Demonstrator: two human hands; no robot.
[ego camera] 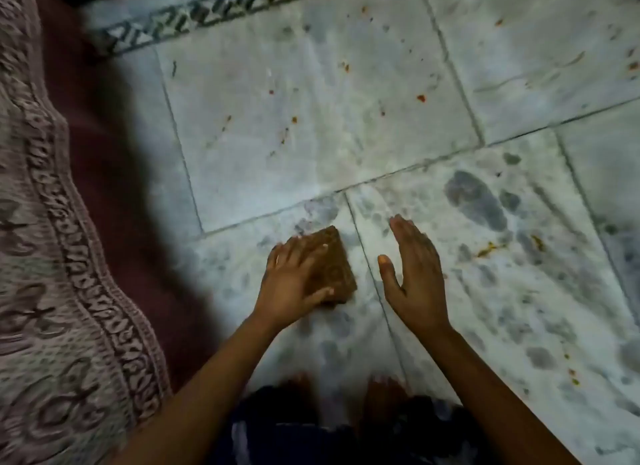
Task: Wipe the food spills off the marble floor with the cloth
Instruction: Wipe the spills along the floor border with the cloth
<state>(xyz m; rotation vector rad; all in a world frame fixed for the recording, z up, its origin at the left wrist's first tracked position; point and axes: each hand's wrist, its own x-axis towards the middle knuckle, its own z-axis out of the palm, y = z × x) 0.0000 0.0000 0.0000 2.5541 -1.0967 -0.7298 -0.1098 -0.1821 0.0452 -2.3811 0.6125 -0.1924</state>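
Note:
A small folded brown cloth (pixel 337 267) lies on the white marble floor (pixel 311 135) in front of me. My left hand (pixel 294 281) rests on its left part, fingers spread over the top and thumb along its near edge. My right hand (pixel 414 274) is held flat with straight fingers just right of the cloth, apart from it, holding nothing. Orange-red food specks (pixel 420 98) are scattered over the tile beyond the cloth. A yellowish smear (pixel 488 248) lies to the right of my right hand.
A patterned pink-grey bedspread (pixel 52 256) hangs down along the left side over a dark maroon base. A dark patterned border strip (pixel 207 14) runs across the far floor. My bare feet (pixel 346 392) and dark clothing are at the bottom centre.

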